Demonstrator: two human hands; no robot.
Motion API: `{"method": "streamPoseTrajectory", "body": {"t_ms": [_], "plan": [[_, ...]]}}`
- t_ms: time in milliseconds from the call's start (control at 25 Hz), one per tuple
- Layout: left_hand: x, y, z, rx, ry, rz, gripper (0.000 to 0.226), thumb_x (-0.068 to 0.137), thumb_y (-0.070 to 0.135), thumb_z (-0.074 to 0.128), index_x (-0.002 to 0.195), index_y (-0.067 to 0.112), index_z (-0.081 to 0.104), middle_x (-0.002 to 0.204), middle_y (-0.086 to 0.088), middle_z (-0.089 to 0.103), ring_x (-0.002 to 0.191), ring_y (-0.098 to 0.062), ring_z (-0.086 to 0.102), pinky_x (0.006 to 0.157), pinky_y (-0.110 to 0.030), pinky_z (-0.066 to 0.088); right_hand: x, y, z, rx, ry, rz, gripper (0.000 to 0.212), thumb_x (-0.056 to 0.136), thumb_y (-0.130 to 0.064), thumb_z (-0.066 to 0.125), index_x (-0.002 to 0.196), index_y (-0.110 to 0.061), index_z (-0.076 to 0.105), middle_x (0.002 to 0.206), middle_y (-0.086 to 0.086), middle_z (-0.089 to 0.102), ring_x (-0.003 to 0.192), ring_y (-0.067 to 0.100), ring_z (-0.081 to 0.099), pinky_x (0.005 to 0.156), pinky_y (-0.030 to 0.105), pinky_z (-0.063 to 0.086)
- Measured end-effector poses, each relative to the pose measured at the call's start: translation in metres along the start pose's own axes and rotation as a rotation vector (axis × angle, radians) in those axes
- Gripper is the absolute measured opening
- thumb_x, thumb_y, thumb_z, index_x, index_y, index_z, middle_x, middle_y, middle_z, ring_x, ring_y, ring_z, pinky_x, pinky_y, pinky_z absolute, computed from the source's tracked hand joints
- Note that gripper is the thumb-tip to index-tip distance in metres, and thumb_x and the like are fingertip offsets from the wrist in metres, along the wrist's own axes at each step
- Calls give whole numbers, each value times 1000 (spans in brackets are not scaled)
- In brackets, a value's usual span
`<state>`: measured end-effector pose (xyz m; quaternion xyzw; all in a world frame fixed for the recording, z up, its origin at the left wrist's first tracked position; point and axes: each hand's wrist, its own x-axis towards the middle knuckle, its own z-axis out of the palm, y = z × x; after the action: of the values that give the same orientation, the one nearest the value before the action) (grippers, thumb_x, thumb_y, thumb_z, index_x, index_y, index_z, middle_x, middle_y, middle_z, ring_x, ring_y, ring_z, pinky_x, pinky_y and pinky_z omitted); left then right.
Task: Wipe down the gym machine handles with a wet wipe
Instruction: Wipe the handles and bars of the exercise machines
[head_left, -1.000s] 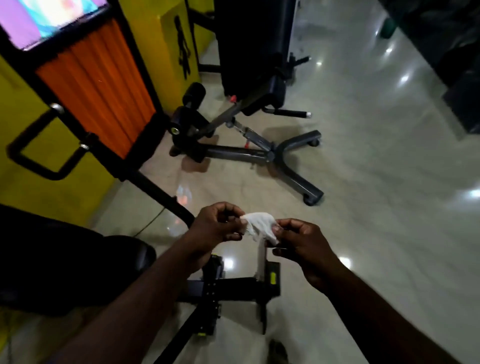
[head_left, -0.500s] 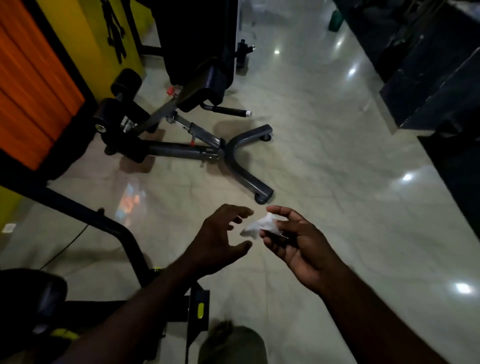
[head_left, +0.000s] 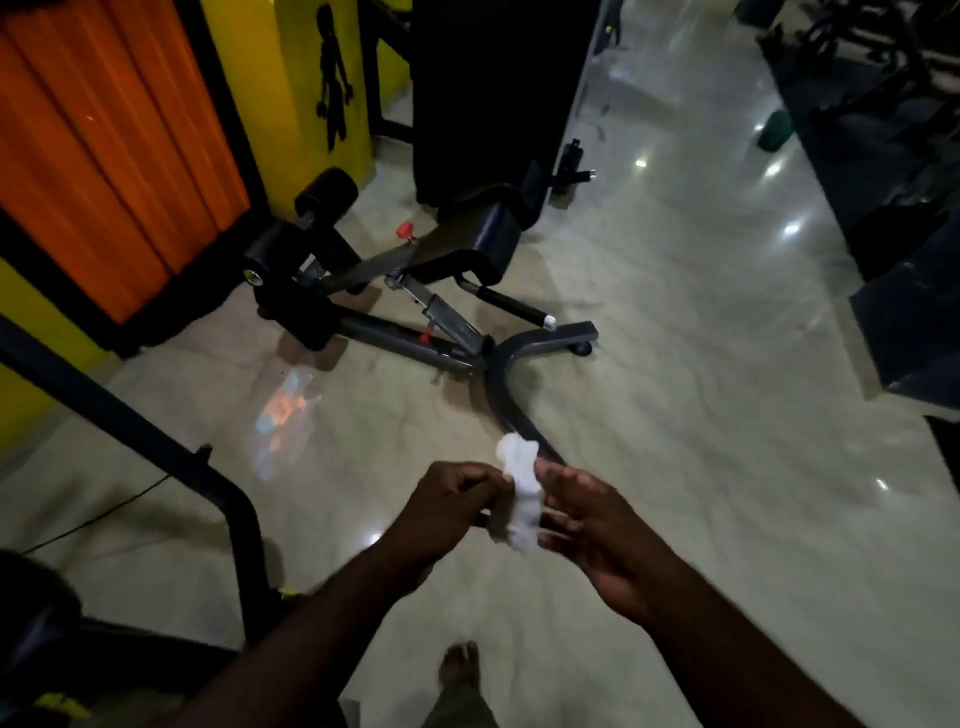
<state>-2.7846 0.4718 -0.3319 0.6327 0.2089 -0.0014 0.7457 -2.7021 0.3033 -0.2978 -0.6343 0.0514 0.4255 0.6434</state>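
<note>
A crumpled white wet wipe (head_left: 519, 493) hangs between my two hands at chest height, over the pale floor. My left hand (head_left: 447, 512) pinches its left side with thumb and fingers. My right hand (head_left: 597, 525) holds its right side, fingers spread toward the wipe. A black bench machine (head_left: 415, 270) lies ahead on the floor; its short black handle (head_left: 511, 304) with a silver end cap sticks out to the right. Both hands are well short of that handle.
A dark curved machine frame (head_left: 171, 457) crosses at the left, with a black seat (head_left: 31, 623) below it. Orange panel (head_left: 104, 156) and yellow wall stand at the left. Dark equipment (head_left: 893, 156) lines the right side. My bare foot (head_left: 460, 670) shows at the bottom.
My left hand, open half a second ago, has closed on the wipe again. The view has swung slightly, and the wipe now hangs longer between both hands.
</note>
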Motion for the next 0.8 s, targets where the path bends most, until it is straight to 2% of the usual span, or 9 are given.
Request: {"method": "streamPoseTrajectory", "body": {"t_ms": [80, 160, 240, 320, 400, 560, 640, 720, 800], "plan": [[24, 13, -3, -16, 36, 6, 18, 99, 10, 65, 91, 3, 79, 86, -22, 74, 77, -26, 69, 73, -39, 60, 31, -22, 2, -88, 57, -20, 52, 89, -27, 79, 134, -16, 57, 108, 7, 78, 97, 27, 75, 86, 42, 60], [42, 28, -12, -8, 156, 24, 9, 95, 6, 70, 90, 7, 78, 78, -11, 75, 75, -21, 69, 70, -33, 59, 51, -47, 10, -103, 79, -113, 44, 93, -11, 74, 132, -16, 56, 100, 14, 78, 85, 25, 76, 71, 36, 62], [57, 46, -24, -33, 273, 52, 12, 89, -2, 74, 94, 8, 71, 73, -10, 74, 71, -21, 68, 69, -34, 59, 74, -68, 20, -105, -10, -237, 40, 93, -2, 71, 128, -16, 58, 95, 20, 77, 83, 27, 76, 68, 35, 62], [76, 62, -44, -15, 373, 97, 22, 87, -7, 76, 98, 7, 64, 76, -23, 71, 71, -25, 65, 70, -38, 58, 108, -88, 35, -167, -123, -325, 36, 92, 3, 69, 124, -14, 61, 94, 24, 75, 83, 26, 76, 67, 36, 62], [94, 74, -69, 38, 464, 161, 25, 86, -6, 76, 100, 10, 63, 85, -30, 69, 73, -27, 64, 71, -41, 56, 151, -110, 54, -239, -215, -383, 26, 93, 4, 67, 113, -12, 67, 97, 21, 74, 87, 27, 74, 68, 39, 63], [114, 97, -111, 220, 689, 212, 22, 89, 6, 76, 98, 26, 75, 95, -2, 76, 86, -29, 70, 81, -50, 61, 220, -149, 104, -392, -431, -420, 15, 98, -5, 66, 101, -16, 76, 101, 3, 79, 97, 26, 76, 77, 38, 64], [117, 110, -129, 263, 791, 190, 21, 91, 9, 77, 101, 27, 79, 100, 6, 78, 90, -19, 73, 83, -43, 62, 247, -168, 135, -466, -619, -399, 13, 94, -13, 73, 104, -19, 77, 99, 1, 80, 96, 24, 76, 84, 41, 63], [119, 119, -150, 310, 901, 146, 22, 85, 12, 84, 102, 25, 80, 94, 6, 78, 84, -8, 71, 77, -27, 59, 272, -184, 169, -572, -794, -407, 29, 79, -24, 86, 106, -25, 77, 93, 4, 79, 90, 23, 77, 85, 42, 63], [112, 121, -175, 320, 1027, 114, 25, 79, 11, 89, 99, 23, 79, 83, 0, 75, 70, -5, 65, 68, -20, 54, 291, -189, 211, -695, -901, -425, 34, 75, -15, 89, 106, -25, 76, 92, 5, 79, 91, 26, 77, 84, 39, 63]]}}
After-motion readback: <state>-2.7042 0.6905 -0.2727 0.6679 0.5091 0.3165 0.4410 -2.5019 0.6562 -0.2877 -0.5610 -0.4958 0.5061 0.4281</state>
